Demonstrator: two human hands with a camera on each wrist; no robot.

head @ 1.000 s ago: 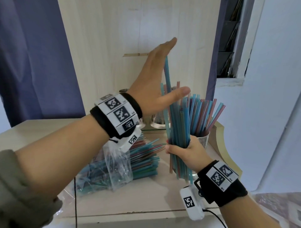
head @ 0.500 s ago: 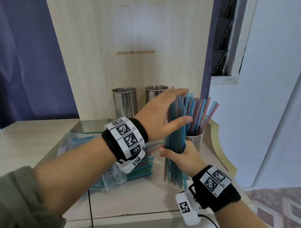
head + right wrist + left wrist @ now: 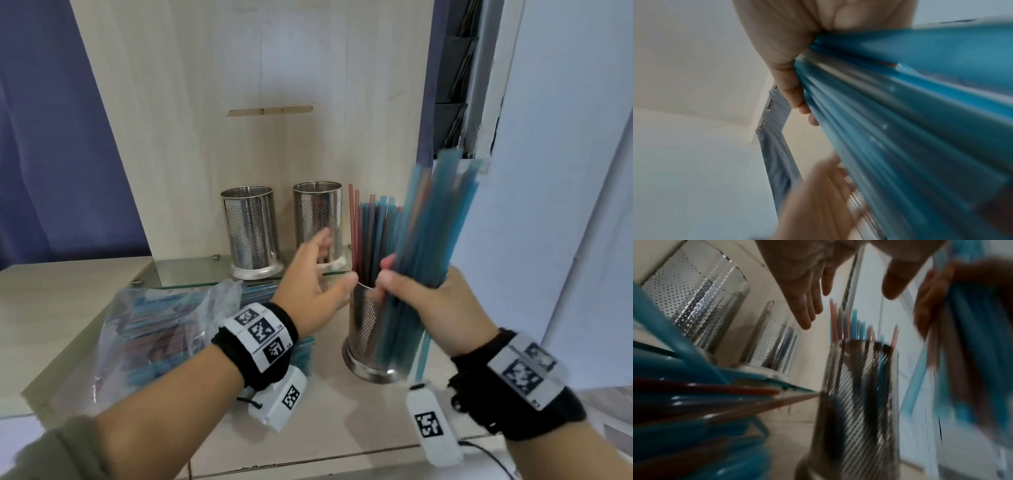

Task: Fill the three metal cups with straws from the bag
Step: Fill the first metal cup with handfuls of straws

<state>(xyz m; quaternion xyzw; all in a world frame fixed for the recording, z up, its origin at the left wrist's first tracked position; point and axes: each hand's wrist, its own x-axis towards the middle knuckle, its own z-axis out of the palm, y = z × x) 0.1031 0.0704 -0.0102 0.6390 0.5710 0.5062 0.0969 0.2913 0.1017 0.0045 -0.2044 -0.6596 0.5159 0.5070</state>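
Right hand (image 3: 435,308) grips a bundle of blue straws (image 3: 424,240) at mid-length, fingers and thumb wrapped round it; bundle tilted, tops leaning right, lower ends hanging in front of the near metal cup (image 3: 368,339). Right wrist view confirms the wrap: fingers (image 3: 795,91) curled on the blue bundle, heavy blur.

Left hand (image 3: 313,291) spread, fingers straight, holding nothing; thumb tip just beside the near cup's rim, whether touching cannot be told. Left wrist view shows palm and fingers (image 3: 807,311) extended above the cup (image 3: 859,402).

Near cup stands upright on the pale tabletop (image 3: 325,428), close to its right edge, already holding upright red and blue straws (image 3: 373,236). Open tabletop in front of the cup toward the person.

Behind, two more perforated metal cups on a glass shelf (image 3: 191,274): left cup (image 3: 251,233) and middle cup (image 3: 318,219), both upright, a gap between them. Left hand's fingertips overlap the middle cup in the head view. Wooden back panel (image 3: 239,102) rises directly behind them.

Left of the near cup, the clear plastic bag (image 3: 164,329) lies flat with straws inside, partly under the left forearm.
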